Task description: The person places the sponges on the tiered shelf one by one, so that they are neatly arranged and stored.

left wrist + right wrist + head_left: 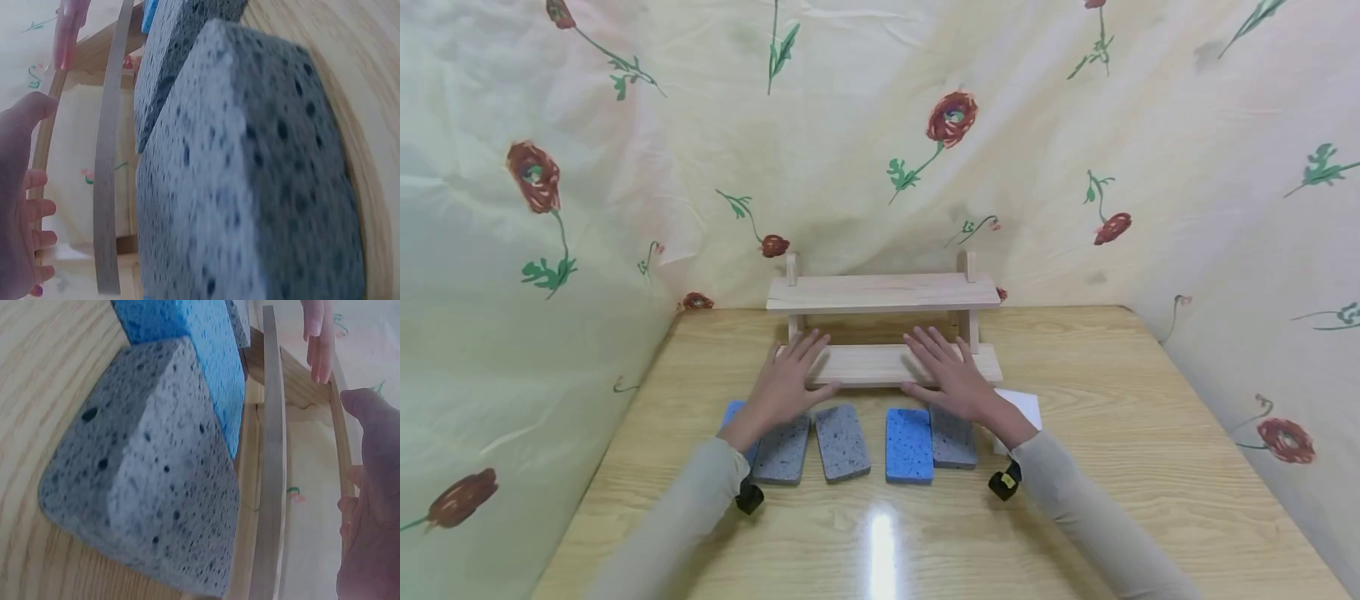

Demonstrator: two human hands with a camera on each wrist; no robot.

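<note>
My left hand (784, 385), palm down with fingers spread, reaches over the left end of a wooden two-tier rack's lower shelf (868, 367). Mirroring it, the right hand (955, 382) extends over that shelf's right part with straight fingers. Neither hand holds anything. Below the left hand lie a grey sponge (783, 450) and a partly covered blue sponge (733, 411). Another grey sponge (842, 442) lies slightly tilted between the hands. Under the right wrist, a blue sponge (909, 446) sits beside a speckled grey sponge (953, 439); both show large in the right wrist view.
The rack's upper shelf (883, 292) stands behind the hands, held by upright end supports. A white piece (1024, 407) is partly hidden by the right forearm. Flowered cloth (850, 150) hangs behind and beside the wooden table (1120, 467).
</note>
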